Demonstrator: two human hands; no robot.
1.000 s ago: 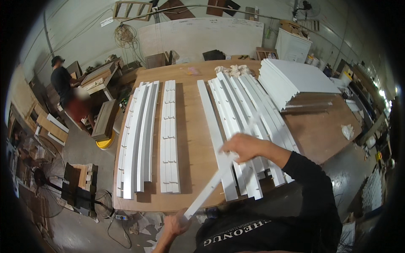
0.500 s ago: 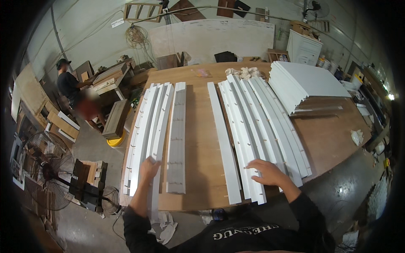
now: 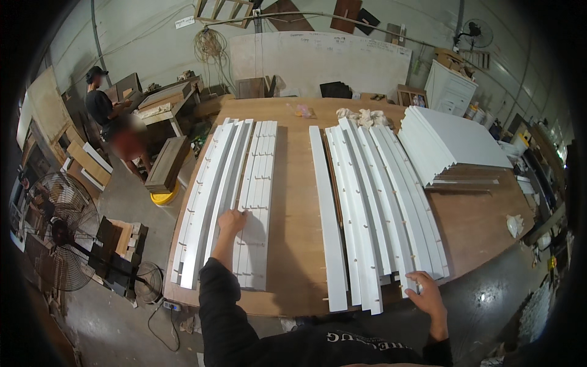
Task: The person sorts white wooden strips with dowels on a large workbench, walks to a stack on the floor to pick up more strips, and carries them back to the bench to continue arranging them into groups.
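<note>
Long white strips with small wooden dowels lie lengthwise on a brown table in two groups, a left group [image 3: 211, 183] and a right group [image 3: 361, 214]. My left hand [image 3: 230, 223] rests on the left group, its fingers curled at the edge of a white strip [image 3: 244, 244] beside several others lying flat side by side. My right hand [image 3: 428, 298] is at the near end of the right group, thumb and fingers apart, beside the end of a white strip [image 3: 405, 269]. Whether its fingertips touch that strip is hard to tell.
A stack of white panels [image 3: 455, 144] stands at the table's right rear, with a crumpled cloth [image 3: 364, 117] beside it. The wooden tabletop [image 3: 293, 214] shows between the groups. Standing fans [image 3: 61, 229] are on the left floor. Another person [image 3: 110, 116] stands at a bench at far left.
My left hand has moved forward and slightly right; the strip it held past the table edge now lies within the left group. My right hand has moved right and nearer me.
</note>
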